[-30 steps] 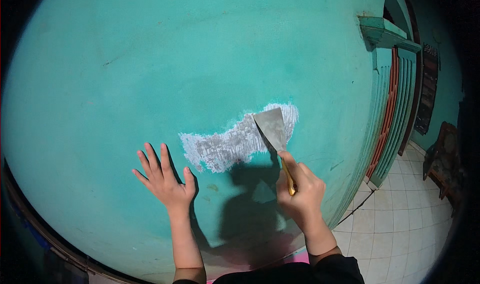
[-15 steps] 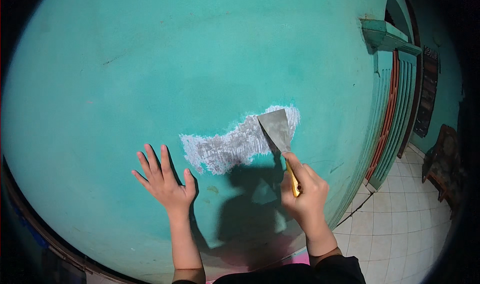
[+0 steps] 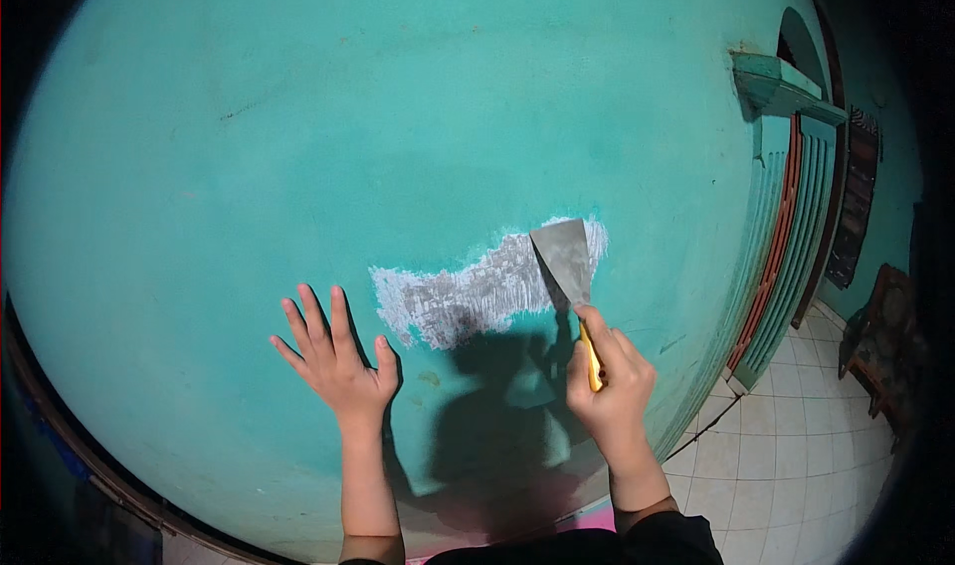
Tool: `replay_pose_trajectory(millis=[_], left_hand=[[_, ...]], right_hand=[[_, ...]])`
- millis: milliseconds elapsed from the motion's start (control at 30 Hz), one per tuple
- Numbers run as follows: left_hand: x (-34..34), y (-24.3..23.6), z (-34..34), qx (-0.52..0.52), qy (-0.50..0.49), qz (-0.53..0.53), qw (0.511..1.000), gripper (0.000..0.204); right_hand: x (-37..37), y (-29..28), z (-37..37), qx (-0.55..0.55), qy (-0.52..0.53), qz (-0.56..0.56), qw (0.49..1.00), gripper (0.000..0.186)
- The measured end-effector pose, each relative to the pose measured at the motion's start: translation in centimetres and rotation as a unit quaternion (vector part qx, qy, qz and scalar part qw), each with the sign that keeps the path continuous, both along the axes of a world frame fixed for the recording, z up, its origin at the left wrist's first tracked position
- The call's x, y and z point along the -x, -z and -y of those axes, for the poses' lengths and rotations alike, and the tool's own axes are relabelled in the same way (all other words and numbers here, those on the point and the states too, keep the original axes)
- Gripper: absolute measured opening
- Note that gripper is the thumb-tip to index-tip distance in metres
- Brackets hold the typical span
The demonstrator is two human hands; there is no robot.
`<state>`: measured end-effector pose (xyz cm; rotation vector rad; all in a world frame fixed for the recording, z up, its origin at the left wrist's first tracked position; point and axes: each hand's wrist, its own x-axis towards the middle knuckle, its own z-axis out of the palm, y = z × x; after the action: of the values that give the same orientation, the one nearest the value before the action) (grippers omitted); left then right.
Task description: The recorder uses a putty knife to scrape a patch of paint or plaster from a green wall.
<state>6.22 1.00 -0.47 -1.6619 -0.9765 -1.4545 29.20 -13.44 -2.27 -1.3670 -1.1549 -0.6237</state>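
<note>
My right hand (image 3: 617, 376) is closed round the yellow handle of a putty knife (image 3: 566, 259). Its wide grey blade points up and lies over the right part of a scraped patch (image 3: 453, 296); whether the whole edge touches the wall cannot be made out. The patch is whitish grey with ragged borders, bare of the turquoise paint around it. To the left of the patch, my left hand (image 3: 343, 371) rests on the turquoise wall (image 3: 398, 117), palm toward it, its fingers spread and holding nothing.
At the right, a pillar with a turquoise ledge (image 3: 781, 86) and red-brown vertical strips (image 3: 771, 267) borders the wall. Pale floor tiles (image 3: 776, 436) stretch below it. A dark wooden chair (image 3: 885, 341) stands at the far right. My shadow (image 3: 487, 436) falls beneath the patch.
The view has shifted slightly, so the wall and patch sit a little lower and to the right. The putty knife's blade stays over the patch's right part. My left hand keeps its place.
</note>
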Motion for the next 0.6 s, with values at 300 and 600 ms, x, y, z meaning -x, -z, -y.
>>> replay_pose_trajectory(millis=[300, 600], left_hand=[[-0.1, 0.0, -0.2, -0.001, 0.004, -0.002, 1.0, 0.064], [-0.2, 0.2, -0.6, -0.005, -0.008, -0.004, 1.0, 0.064]], right_hand=[[0.1, -0.5, 0.5, 0.02, 0.014, 0.007, 1.0, 0.043], [-0.4, -0.5, 0.2, 0.009, 0.004, 0.013, 1.0, 0.045]])
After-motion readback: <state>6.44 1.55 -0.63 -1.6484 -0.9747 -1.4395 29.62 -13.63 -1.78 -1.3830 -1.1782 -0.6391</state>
